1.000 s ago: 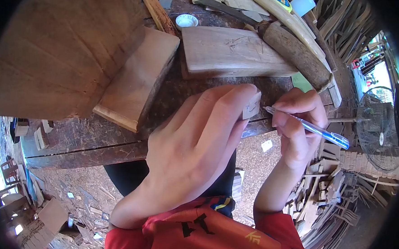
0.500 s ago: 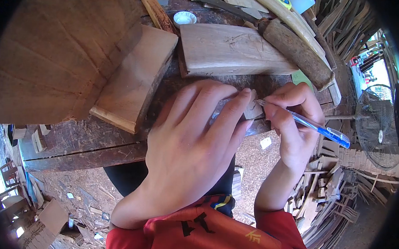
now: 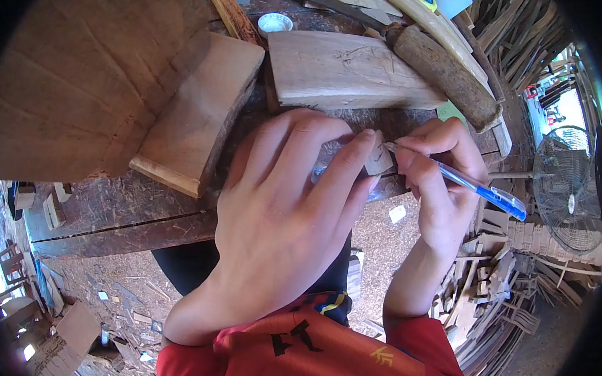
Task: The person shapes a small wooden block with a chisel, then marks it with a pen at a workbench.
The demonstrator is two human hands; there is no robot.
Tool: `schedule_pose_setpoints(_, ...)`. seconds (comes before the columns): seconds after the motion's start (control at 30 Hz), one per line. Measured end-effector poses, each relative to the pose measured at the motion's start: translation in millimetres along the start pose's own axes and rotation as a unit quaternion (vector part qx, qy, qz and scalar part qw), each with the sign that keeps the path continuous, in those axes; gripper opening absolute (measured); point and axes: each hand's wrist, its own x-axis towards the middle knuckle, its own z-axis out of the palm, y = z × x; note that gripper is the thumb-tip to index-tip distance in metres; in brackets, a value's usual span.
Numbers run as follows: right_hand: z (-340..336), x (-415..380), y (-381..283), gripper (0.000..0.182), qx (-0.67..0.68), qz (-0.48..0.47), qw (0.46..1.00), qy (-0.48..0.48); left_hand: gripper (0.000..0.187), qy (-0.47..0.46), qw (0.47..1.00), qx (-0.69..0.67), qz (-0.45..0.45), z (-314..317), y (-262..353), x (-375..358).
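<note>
My left hand (image 3: 281,196) bends over the near edge of the workbench. Its fingers close on a small pale piece of wood (image 3: 379,158), which has dark marks on its face. A bit of clear plastic (image 3: 319,171) shows under the fingers, mostly covered. My right hand (image 3: 443,174) grips a blue ballpoint pen (image 3: 481,191) near its writing end. The pen's tip is by the right edge of the small piece; whether it touches cannot be made out.
A thick wood block (image 3: 349,70) lies just beyond my hands, beside a curved board (image 3: 202,111). A round wooden handle (image 3: 445,78), a white dish (image 3: 275,24) and a squeeze bottle (image 3: 454,1) lie farther back. A fan (image 3: 570,191) stands to the right.
The small wood piece shows more of its face between my hands. Both hands keep their grips, with slight finger movement. The whole view has shifted a little.
</note>
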Motion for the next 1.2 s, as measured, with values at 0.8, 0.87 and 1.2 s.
schedule_pose_setpoints(0.8, 0.3, 0.4, 7.4, 0.013, 0.023, -0.055, 0.998, 0.032, 0.044, 0.007, 1.000, 0.016, 0.021, 3.4, -5.2, -1.9)
schedule_pose_setpoints(0.87, 0.1, 1.4, 8.9, 0.012, 0.020, -0.064, 0.997, 0.030, 0.046, 0.008, 1.000, 0.015, 0.016, 3.6, -3.6, -1.2)
schedule_pose_setpoints(1.2, 2.5, -0.4, 4.8, 0.013, 0.050, -0.032, 0.998, 0.014, 0.061, 0.006, 1.000, 0.009, -0.024, 5.5, 2.0, 0.8)
